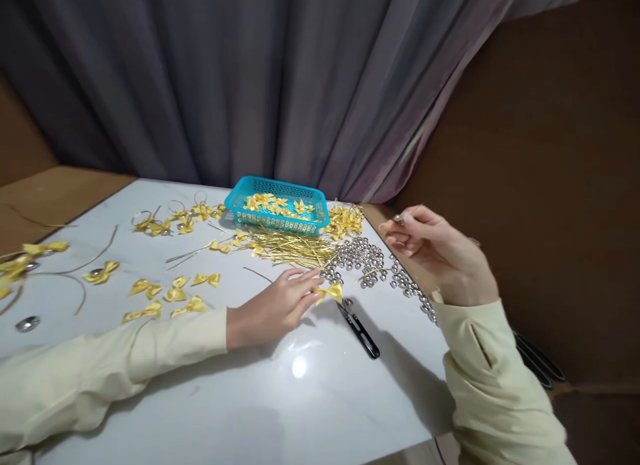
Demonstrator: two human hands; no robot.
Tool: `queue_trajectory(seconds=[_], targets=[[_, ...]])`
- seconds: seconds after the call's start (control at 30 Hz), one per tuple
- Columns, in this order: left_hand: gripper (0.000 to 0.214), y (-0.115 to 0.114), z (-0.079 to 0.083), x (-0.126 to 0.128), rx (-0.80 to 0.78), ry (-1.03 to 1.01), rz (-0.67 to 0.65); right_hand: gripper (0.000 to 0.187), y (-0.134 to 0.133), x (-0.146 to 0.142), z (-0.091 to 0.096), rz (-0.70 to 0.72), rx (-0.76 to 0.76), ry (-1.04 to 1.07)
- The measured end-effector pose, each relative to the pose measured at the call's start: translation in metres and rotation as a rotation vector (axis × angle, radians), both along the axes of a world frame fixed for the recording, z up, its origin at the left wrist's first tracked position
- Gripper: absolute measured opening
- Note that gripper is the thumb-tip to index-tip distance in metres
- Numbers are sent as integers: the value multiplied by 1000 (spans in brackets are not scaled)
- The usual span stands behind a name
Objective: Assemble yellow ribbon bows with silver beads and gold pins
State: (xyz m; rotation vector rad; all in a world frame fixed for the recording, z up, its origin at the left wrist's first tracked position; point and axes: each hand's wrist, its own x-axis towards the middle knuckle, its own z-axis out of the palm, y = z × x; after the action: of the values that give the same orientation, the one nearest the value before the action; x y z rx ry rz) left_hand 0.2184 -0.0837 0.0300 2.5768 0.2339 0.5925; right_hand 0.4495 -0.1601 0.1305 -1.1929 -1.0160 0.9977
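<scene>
My left hand lies on the white table, its fingertips pinching a small yellow ribbon bow. My right hand is raised above the table's right edge with its fingers curled in a pinch; a small silver piece seems to sit at the fingertips, too small to name. Below it lies a heap of silver bells. Black thread snips rest just right of the bow.
A turquoise basket with yellow bows stands at the back, a bundle of gold wires in front of it. Several loose yellow bows and wire loops lie at the left. Grey curtain behind, brown wall at right.
</scene>
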Motion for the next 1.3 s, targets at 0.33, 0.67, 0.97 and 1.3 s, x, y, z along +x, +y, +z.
queue_trajectory(seconds=[0.33,0.67,0.97,1.3], targets=[[30,-6,32,-55,-66,24,159,6,-22,-82,44,252,290,-222],[28,3,40,-65,27,-119,104,5,-42,-103,38,255,258,-51],[26,-4,47,-62,-352,-79,151,8,-26,-109,31,235,221,17],[27,-7,47,-59,-879,28,131,4,8,-108,30,146,229,5]])
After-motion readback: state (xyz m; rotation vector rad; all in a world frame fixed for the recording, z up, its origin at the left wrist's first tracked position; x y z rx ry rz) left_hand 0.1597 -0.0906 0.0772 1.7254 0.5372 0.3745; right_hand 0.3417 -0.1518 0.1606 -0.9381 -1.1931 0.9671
